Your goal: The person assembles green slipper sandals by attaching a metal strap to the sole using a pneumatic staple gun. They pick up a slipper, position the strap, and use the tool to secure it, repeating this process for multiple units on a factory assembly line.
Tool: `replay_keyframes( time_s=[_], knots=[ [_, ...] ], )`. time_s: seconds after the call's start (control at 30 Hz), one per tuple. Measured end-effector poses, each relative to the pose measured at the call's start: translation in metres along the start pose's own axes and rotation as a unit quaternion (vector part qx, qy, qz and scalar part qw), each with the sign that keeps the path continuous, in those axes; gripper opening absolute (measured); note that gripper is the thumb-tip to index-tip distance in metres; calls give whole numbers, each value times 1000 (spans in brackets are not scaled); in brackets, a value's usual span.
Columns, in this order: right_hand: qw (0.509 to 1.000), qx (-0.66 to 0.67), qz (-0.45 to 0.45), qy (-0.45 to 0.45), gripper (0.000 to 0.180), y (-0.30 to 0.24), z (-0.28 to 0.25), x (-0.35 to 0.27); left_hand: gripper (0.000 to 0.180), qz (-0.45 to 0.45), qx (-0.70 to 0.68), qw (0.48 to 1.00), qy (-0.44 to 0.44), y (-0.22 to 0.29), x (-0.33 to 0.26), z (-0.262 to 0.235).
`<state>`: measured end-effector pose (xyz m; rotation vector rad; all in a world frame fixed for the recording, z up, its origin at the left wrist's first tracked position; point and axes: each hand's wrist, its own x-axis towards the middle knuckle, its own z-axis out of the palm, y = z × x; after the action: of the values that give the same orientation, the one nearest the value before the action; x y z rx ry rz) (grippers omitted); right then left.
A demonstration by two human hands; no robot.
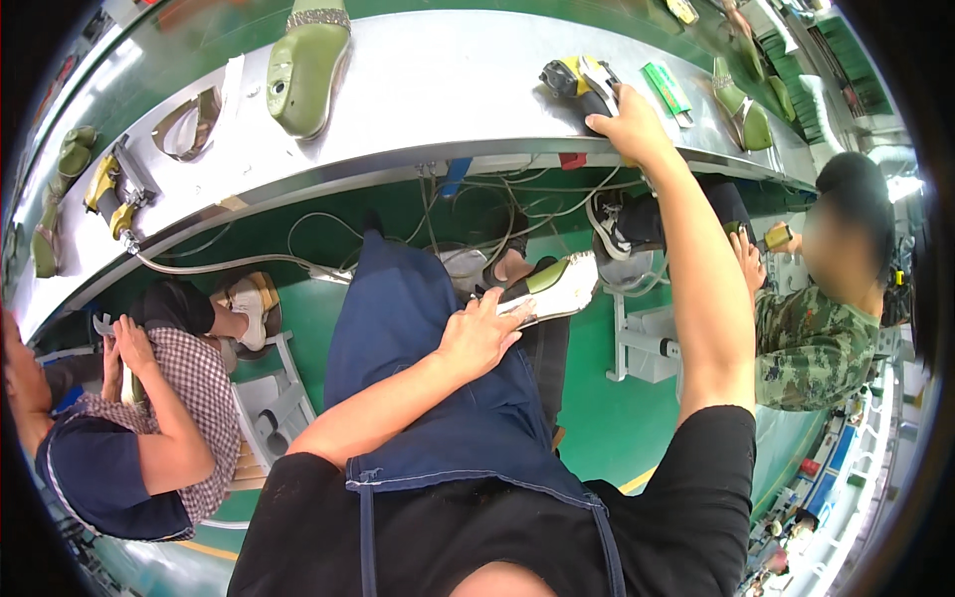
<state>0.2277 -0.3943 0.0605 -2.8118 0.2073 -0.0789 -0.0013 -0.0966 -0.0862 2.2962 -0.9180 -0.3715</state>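
On my lap lies a green shoe last with a pale upper on it (569, 287), its wide end pointing right. My left hand (477, 336) is closed on its near end, fingers over the top and thumb by the lower side. My right arm reaches up to the metal bench. There my right hand (634, 127) is closed around the handle of a yellow-and-black staple gun (570, 76) that rests on the bench top. The hand hides part of the handle. Just right of it lies a small green box (667, 90).
The bench (438, 75) holds a green last (306, 80), another yellow air tool (107, 194) on a hose and a curved upper piece (187, 127). Co-workers sit at left (129, 438) and right (816, 338). Air hoses (298, 261) hang under the bench.
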Motion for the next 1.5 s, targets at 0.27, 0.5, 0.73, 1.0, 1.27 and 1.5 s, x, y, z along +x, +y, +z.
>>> replay_keyframes(
  time_s=[0.27,0.5,0.73,1.0,1.27,1.5],
  knots=[
    [898,379,149,-166,41,-52,-39,-210,57,-6,-2,999,39,-4,-1,9],
    [865,355,254,-248,37,-48,5,-295,56,10,-22,998,61,-8,-2,12],
    [875,328,246,-257,38,-47,13,-305,56,9,-8,996,83,-8,-4,15],
    [877,315,243,-268,32,-47,17,-306,59,13,-24,995,91,-12,-5,20],
    [879,347,275,-178,20,-39,12,-323,83,27,-211,949,232,-33,-14,44],
    [883,348,264,-174,22,-37,9,-328,81,41,-93,979,179,-36,-13,30]
  ],
)
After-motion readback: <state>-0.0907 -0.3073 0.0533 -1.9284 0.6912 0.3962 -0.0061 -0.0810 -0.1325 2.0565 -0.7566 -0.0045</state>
